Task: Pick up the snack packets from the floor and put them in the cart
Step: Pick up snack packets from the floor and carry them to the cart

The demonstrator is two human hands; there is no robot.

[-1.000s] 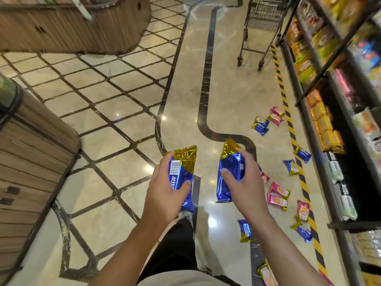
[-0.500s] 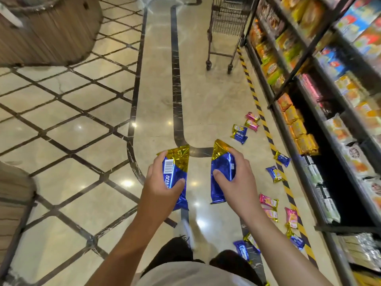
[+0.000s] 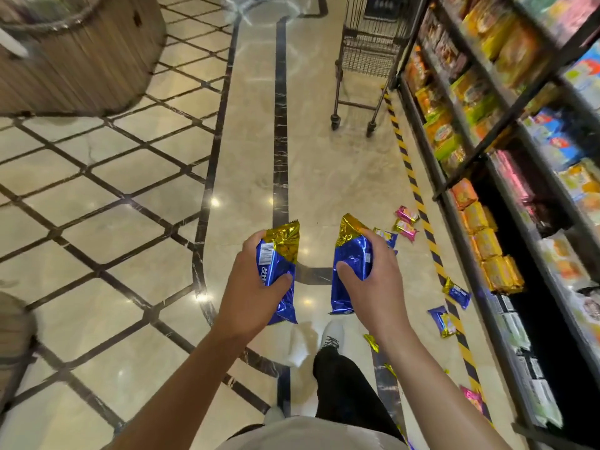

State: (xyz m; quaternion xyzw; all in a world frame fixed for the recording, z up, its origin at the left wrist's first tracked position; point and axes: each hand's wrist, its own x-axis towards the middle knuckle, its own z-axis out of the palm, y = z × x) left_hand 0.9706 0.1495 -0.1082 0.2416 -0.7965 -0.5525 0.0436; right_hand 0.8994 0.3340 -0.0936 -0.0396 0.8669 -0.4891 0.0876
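Note:
My left hand (image 3: 250, 287) grips a blue and gold snack packet (image 3: 281, 251) held upright at waist height. My right hand (image 3: 373, 280) grips a second blue and gold packet (image 3: 349, 264) beside it. A dark wire shopping cart (image 3: 370, 50) stands ahead at the top of the aisle, next to the shelves. Several more packets lie on the floor along the striped tape: pink ones (image 3: 406, 222), a blue one (image 3: 457, 292) and another blue one (image 3: 443, 321). My arms hide part of the floor near my feet.
Stocked snack shelves (image 3: 487, 131) run along the right side, edged by yellow and black floor tape (image 3: 422, 209). A round wooden display stand (image 3: 81, 53) is at the upper left, another wooden unit (image 3: 14, 336) at the left edge. My leg and white shoe (image 3: 331, 334) are below my hands.
I have walked forward down the aisle; the cart is nearer and the floor packets have slid back toward my feet. Both hands still hold their packets.

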